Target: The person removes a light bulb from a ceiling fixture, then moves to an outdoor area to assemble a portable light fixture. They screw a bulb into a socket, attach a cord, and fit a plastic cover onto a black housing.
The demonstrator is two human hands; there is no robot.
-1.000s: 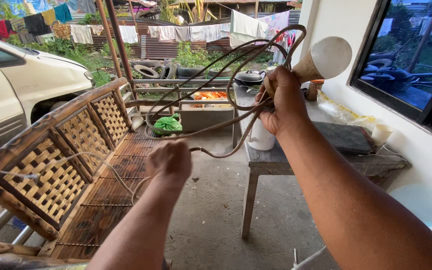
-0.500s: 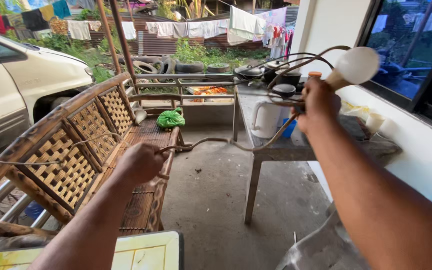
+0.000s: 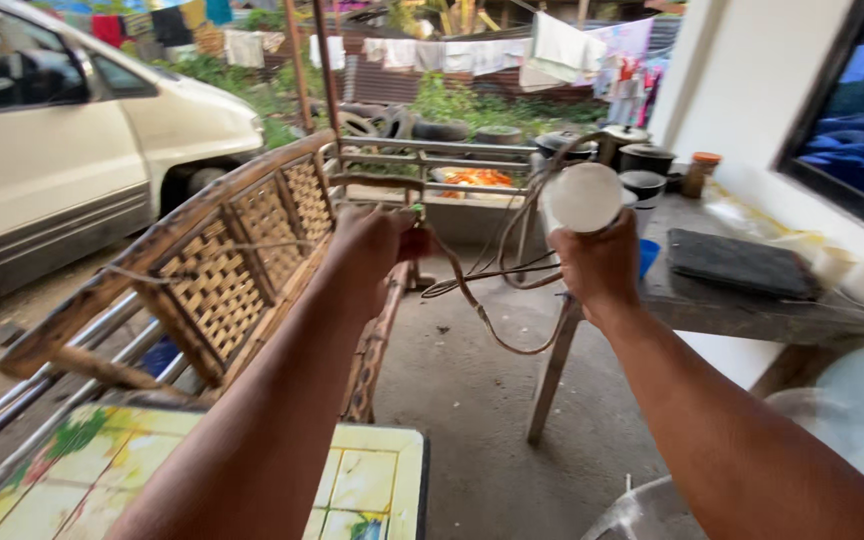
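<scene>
Head view | left hand [image 3: 367,250] fisted on thin brown cord [image 3: 482,315] mid-frame | right hand [image 3: 602,270] gripping white round-headed lamp [image 3: 584,197], now lower, cord loops gathered tighter than before

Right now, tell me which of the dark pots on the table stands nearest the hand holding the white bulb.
The black pot just right of the white bulb in the right hand; the other pots stand farther back.

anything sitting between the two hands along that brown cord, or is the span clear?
Nothing visible blocks it. The left hand grips one end of the brown cord, and the right hand holds the white round-headed piece with cord loops bunched beside it. The cord sags freely in open air between them, above the concrete floor.
</scene>
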